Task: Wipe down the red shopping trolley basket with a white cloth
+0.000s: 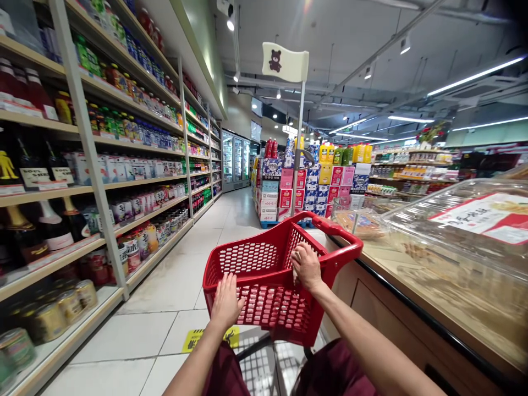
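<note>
A red shopping cart [264, 234] with a perforated plastic basket stands just in front of my knees, turned side-on, its handle to the right. My left hand [226, 300] lies over the basket's near rim at the left corner, fingers stretched out flat and thumb apart. Farther right, my right hand [306, 266] is curled over the same near rim, close to the handle end; its fingertips are partly hidden inside the basket. The part of the basket's interior that shows has no goods in it. A pole with a bear flag [285, 61] rises behind the handle.
Shelves of bottles and cans [142, 181] line the left side. A wooden display counter [391, 286] with clear plastic food boxes [462, 220] stands close on the right. Stacked drink cartons [284, 192] are ahead. A yellow floor sticker [193, 340] lies beside the cart.
</note>
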`<act>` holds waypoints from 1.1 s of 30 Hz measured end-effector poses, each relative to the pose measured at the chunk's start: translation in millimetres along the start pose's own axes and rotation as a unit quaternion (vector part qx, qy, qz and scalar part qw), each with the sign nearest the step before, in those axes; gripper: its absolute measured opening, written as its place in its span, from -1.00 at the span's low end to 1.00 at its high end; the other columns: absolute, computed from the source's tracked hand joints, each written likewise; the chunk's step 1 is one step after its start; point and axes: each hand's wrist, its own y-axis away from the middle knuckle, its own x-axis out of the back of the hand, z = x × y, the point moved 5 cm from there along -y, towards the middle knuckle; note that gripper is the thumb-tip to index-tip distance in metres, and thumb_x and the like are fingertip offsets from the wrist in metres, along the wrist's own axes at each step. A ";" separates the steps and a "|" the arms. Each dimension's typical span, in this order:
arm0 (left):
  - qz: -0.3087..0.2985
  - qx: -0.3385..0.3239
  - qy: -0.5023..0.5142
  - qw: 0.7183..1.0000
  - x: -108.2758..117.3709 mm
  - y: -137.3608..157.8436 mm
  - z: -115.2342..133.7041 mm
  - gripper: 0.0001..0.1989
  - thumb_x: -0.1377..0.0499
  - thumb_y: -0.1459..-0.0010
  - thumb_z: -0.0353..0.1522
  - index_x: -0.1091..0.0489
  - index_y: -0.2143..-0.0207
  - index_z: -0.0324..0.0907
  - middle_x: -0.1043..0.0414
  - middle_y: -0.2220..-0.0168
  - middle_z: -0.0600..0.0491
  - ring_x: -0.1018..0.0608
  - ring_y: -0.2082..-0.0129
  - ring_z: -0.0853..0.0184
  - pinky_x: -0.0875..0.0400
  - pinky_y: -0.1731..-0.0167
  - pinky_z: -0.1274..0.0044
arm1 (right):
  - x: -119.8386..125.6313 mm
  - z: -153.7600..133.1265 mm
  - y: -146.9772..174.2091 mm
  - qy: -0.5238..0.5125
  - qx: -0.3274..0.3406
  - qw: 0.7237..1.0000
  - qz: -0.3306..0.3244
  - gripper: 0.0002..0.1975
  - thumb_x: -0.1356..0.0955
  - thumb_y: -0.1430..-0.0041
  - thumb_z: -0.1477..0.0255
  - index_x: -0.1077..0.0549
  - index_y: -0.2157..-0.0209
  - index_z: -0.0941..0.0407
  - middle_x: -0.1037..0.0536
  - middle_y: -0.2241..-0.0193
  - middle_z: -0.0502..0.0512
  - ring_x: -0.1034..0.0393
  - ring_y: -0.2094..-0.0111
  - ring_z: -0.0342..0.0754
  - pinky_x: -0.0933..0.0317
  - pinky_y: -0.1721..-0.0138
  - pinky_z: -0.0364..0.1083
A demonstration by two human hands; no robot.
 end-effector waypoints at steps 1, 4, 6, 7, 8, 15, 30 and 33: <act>0.001 0.002 -0.002 1.000 0.5 -0.2 0.2 -0.36 0.05 0.01 -0.31 -0.01 -0.15 -0.37 0.02 -0.22 -0.12 0.04 -0.23 0.20 0.07 -0.18 0.31 | -0.2 0.4 -2.0 0.003 -0.006 1.000 -0.007 -0.81 -0.21 -0.18 0.38 -0.42 0.31 0.11 -0.34 0.12 0.14 -0.21 0.20 -0.03 -0.04 0.17 -0.07; -0.004 0.008 -0.002 1.000 2.2 -0.9 0.2 -0.36 0.05 0.02 -0.32 0.00 -0.14 -0.38 0.02 -0.22 -0.12 0.04 -0.23 0.20 0.07 -0.18 0.31 | -4.7 -0.9 -9.3 0.052 -0.002 0.996 -0.072 -0.76 -0.23 -0.16 0.33 -0.45 0.47 0.10 -0.39 0.26 0.13 -0.21 0.22 0.00 -0.03 0.16 -0.02; -0.015 0.005 0.002 1.000 3.1 -1.2 0.1 -0.35 0.05 0.02 -0.32 0.01 -0.15 -0.39 0.03 -0.22 -0.12 0.04 -0.23 0.21 0.06 -0.18 0.31 | -5.7 1.1 -12.3 0.086 0.001 0.991 -0.106 -0.75 -0.22 -0.17 0.34 -0.47 0.45 0.10 -0.41 0.33 0.15 -0.21 0.24 0.02 -0.03 0.16 0.01; -0.018 0.003 0.003 1.000 3.6 -1.2 0.0 -0.35 0.05 0.02 -0.32 0.01 -0.15 -0.39 0.04 -0.22 -0.12 0.04 -0.23 0.21 0.06 -0.18 0.32 | -5.5 1.6 -12.1 0.090 0.016 0.989 -0.116 -0.76 -0.20 -0.18 0.36 -0.47 0.38 0.09 -0.42 0.33 0.15 -0.21 0.24 0.02 -0.03 0.16 0.02; -0.019 0.001 0.003 1.000 4.0 -1.2 0.0 -0.35 0.05 0.02 -0.32 0.01 -0.15 -0.39 0.04 -0.22 -0.13 0.04 -0.23 0.22 0.06 -0.18 0.31 | -5.3 0.7 -10.2 0.082 0.050 0.987 -0.127 -0.77 -0.19 -0.19 0.40 -0.47 0.29 0.08 -0.42 0.29 0.16 -0.22 0.22 0.02 -0.03 0.14 0.01; 0.007 -0.011 -0.009 1.000 0.3 -1.9 -1.2 -0.38 0.05 0.00 -0.32 -0.03 -0.13 -0.38 0.01 -0.21 -0.16 0.01 -0.23 0.21 0.04 -0.17 0.30 | 4.6 20.5 13.7 0.064 0.221 0.949 -0.217 -0.68 -0.21 -0.16 0.43 -0.34 0.03 0.05 -0.34 0.00 0.14 -0.18 0.01 0.02 -0.03 0.01 0.03; 0.016 0.016 -0.009 1.000 -0.8 -11.8 -0.2 -0.41 0.07 0.00 -0.30 -0.10 -0.09 -0.41 -0.05 -0.18 -0.20 -0.05 -0.21 0.18 0.00 -0.15 0.29 | 26.1 63.4 -4.7 0.049 0.175 0.964 -0.193 -0.69 -0.20 -0.17 0.43 -0.37 0.06 0.08 -0.39 0.03 0.15 -0.26 0.03 0.00 -0.09 0.00 0.06; 0.028 0.016 -0.012 0.999 -3.4 -11.4 -1.5 -0.42 0.06 0.01 -0.32 -0.10 -0.08 -0.38 -0.06 -0.18 -0.20 -0.07 -0.21 0.18 -0.01 -0.14 0.28 | 57.1 109.0 -20.2 0.029 0.126 0.979 -0.160 -0.75 -0.22 -0.14 0.43 -0.46 0.19 0.05 -0.46 0.12 0.10 -0.30 0.07 -0.07 -0.14 0.03 -0.02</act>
